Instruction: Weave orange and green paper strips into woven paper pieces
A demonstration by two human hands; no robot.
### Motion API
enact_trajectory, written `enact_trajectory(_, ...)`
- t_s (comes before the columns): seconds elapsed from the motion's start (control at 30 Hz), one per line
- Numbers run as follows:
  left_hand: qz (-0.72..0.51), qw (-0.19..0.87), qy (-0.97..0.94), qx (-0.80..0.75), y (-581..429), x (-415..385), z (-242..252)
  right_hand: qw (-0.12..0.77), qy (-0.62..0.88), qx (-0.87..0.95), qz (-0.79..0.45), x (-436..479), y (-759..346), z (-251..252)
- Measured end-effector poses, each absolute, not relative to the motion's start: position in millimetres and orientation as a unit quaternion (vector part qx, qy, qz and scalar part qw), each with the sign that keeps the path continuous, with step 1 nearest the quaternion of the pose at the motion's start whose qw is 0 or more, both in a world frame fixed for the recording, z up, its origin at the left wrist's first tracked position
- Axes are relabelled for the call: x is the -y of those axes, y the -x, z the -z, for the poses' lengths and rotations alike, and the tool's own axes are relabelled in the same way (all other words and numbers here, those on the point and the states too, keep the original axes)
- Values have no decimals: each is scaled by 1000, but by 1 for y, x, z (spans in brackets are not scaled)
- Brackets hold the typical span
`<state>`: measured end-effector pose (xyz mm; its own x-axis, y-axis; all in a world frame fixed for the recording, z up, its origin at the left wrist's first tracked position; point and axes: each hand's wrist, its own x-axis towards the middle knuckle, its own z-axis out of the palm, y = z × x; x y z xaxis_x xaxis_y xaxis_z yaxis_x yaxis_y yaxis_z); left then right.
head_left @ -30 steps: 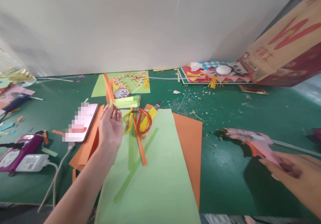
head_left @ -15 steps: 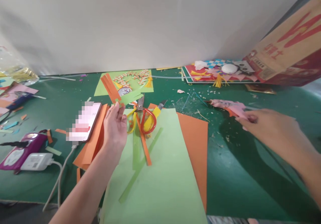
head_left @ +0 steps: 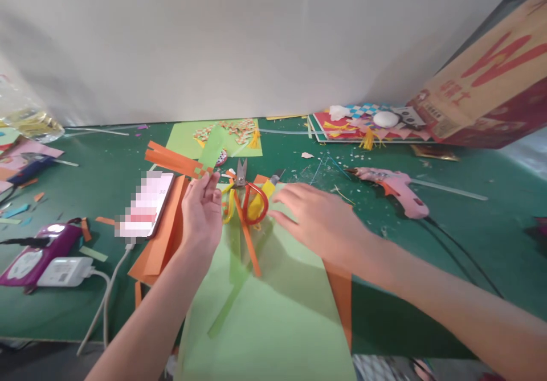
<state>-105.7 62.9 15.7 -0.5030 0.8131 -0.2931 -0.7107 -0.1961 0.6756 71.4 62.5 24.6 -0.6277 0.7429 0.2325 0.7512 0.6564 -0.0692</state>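
Observation:
Between its thumb and fingers, my left hand [head_left: 202, 207] pinches a piece of woven paper strips [head_left: 204, 167], orange ones pointing left and green ones pointing up. My right hand [head_left: 314, 213] hovers over the light green sheet [head_left: 273, 312], fingers apart and holding nothing, just right of the scissors. Those scissors [head_left: 255, 203], with red and yellow handles, lie on the sheet with their blades pointing away. Beside them is a yellow utility knife [head_left: 261, 199]. A loose orange strip [head_left: 248, 238] lies across the sheet. On the right, a pink hot glue gun [head_left: 393, 188] rests on the table.
Left of my hands are orange paper [head_left: 164, 244], a phone [head_left: 147, 204] on a cable, and a purple power strip [head_left: 51, 250] with a white charger [head_left: 65, 273]. At the back right stand a stack of paper crafts [head_left: 342, 130] and a large paper bag [head_left: 478, 85].
My right hand has let go of the glue gun and moved left to near the scissors. In my left hand, the woven strips have turned, the orange ends swinging left and the green upward.

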Motion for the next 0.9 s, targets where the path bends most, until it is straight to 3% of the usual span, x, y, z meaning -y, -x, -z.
enact_trajectory(0.1, -800, 433, -82, -408, 113, -64, -11, 53, 436, 898, -3, -70, -24, -30)
enact_trajectory(0.33, -815, 377, -135, -419, 119, -64, -6, 6, 526, 849, -52, -85, 34, -21)
enact_trajectory(0.9, -805, 385, -175, -417, 115, -58, -7, 57, 561, 823, -74, -78, 28, -42)
